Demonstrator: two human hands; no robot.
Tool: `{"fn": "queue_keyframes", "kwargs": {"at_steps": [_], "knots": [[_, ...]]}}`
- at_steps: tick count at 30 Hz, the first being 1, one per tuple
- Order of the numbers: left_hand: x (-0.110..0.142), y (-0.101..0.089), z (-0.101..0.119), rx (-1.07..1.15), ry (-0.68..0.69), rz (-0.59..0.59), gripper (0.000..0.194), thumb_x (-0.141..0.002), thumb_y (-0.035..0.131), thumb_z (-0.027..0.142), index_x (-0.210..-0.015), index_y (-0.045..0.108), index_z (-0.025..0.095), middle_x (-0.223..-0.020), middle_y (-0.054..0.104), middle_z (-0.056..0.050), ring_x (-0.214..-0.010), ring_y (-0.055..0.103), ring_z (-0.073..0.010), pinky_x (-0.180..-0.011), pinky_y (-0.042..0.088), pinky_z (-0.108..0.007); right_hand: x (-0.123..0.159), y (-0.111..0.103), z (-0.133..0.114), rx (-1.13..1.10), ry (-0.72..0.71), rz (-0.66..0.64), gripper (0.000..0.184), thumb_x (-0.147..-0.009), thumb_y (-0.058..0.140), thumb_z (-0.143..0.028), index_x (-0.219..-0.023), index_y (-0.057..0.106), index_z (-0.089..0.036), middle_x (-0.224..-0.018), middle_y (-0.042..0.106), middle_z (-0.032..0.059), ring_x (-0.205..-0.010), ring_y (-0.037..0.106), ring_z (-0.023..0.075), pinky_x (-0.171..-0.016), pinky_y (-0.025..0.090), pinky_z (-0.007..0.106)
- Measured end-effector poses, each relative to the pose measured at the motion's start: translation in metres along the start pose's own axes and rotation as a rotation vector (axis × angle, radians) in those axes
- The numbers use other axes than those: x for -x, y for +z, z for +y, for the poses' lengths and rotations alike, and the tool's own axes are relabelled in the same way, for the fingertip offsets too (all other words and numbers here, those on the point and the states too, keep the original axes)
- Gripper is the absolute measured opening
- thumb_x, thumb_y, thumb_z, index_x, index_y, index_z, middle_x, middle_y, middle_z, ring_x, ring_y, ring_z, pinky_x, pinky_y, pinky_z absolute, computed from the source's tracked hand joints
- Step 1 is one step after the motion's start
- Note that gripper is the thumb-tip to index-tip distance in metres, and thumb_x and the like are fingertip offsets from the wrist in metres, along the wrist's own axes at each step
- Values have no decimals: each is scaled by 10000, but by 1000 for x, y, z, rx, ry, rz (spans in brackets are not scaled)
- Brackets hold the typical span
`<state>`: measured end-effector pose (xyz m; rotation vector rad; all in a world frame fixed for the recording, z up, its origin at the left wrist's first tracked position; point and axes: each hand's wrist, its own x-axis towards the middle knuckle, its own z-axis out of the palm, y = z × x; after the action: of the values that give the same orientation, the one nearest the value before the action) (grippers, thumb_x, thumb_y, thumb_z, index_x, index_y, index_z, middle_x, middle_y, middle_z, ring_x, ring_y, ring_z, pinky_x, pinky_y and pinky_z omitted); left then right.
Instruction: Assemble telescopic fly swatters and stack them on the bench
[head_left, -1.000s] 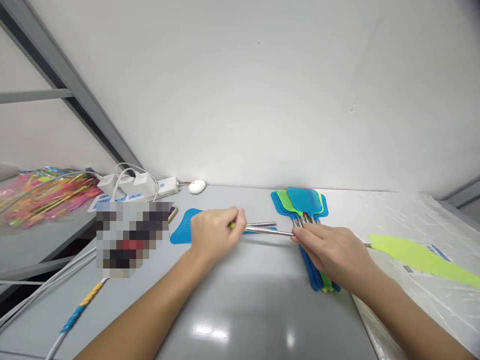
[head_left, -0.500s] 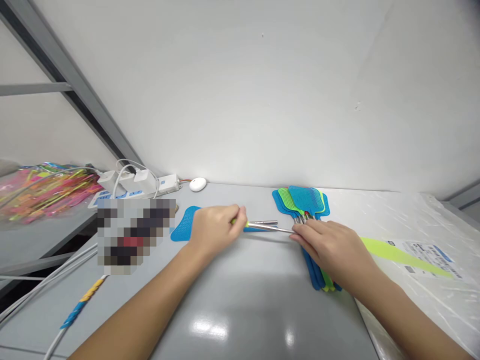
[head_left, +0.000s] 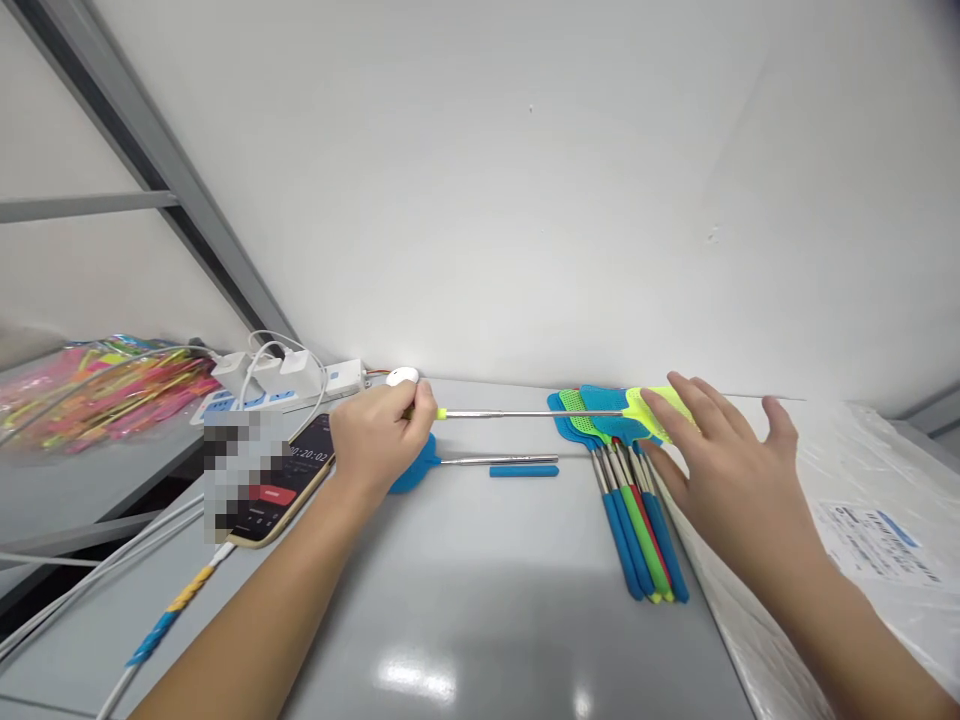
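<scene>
My left hand [head_left: 384, 425] is closed in a fist round the handle end of a yellow fly swatter [head_left: 525, 413], whose metal rod stretches level to the right. Its yellow mesh head lies partly behind the fingers of my right hand [head_left: 724, 455]. Those fingers are spread and open at the head; whether they touch it I cannot tell. Under the head is a pile of fly swatters [head_left: 622, 500], with blue, green and red handles. Below my left fist lies a blue fly swatter [head_left: 480, 461], its head partly hidden, beside a loose blue handle sleeve [head_left: 525, 471].
A phone [head_left: 300, 480], partly pixelated, lies at the left near a power strip [head_left: 277, 397] with white plugs and cables. Behind my left hand sits a white round case [head_left: 403, 376]. Bagged colourful sticks [head_left: 112, 390] are far left; plastic-wrapped material [head_left: 847, 470] is right.
My right hand has left the rod and opened near the yellow head. The left fist has moved left and up with the swatter, and the head has come over the pile.
</scene>
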<state>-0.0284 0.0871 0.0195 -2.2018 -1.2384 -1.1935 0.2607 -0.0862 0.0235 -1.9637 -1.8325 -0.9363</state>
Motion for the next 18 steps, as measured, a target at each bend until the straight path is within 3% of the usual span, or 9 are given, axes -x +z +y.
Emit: {"fn": "queue_keyframes", "kwargs": {"at_steps": [2,5,7,10,13,18], "knots": [[0,0,-1,1,22,4,425,-886,447,295,-495,329,180,-447,310,25,-455,294,-101,-502,183,-284,3,10,13,-5,-12,-32,433,-926,437,-142,-1353,497,-184,-1418,510,136,-1275,501,328,-1073,257,634],[2,1,3,-10,51,11,428,-881,463,293,-481,367,174,-435,329,25,-449,306,-97,-492,178,-276,7,21,26,-31,-20,-41,521,-852,421,-15,-1330,537,-188,-1313,616,78,-1201,579,277,-995,449,482],[6,1,9,-38,42,27,430,-880,477,294,-478,390,170,-421,342,28,-437,304,-91,-483,164,-271,8,24,25,-37,-4,-3,552,-813,417,29,-1292,578,-193,-1250,661,54,-1160,612,253,-917,519,396],[12,-1,27,-60,64,-4,431,-888,481,299,-480,429,169,-403,377,30,-419,311,-86,-480,143,-270,10,25,8,-47,-74,52,557,-788,407,48,-1264,602,-165,-1218,677,64,-1122,638,243,-903,537,369],[20,-6,49,-39,169,-108,430,-897,482,320,-493,481,174,-411,447,21,-421,354,-88,-487,124,-276,14,24,-21,-91,-214,-4,522,-796,392,46,-1222,623,-149,-1190,691,69,-1063,669,219,-874,551,343],[28,-7,65,-41,157,-190,441,-908,461,338,-499,510,180,-389,445,9,-401,326,-93,-497,94,-282,20,24,-46,-112,-221,-43,486,-798,393,68,-1163,645,-131,-1136,716,70,-980,698,205,-783,563,316]]}}
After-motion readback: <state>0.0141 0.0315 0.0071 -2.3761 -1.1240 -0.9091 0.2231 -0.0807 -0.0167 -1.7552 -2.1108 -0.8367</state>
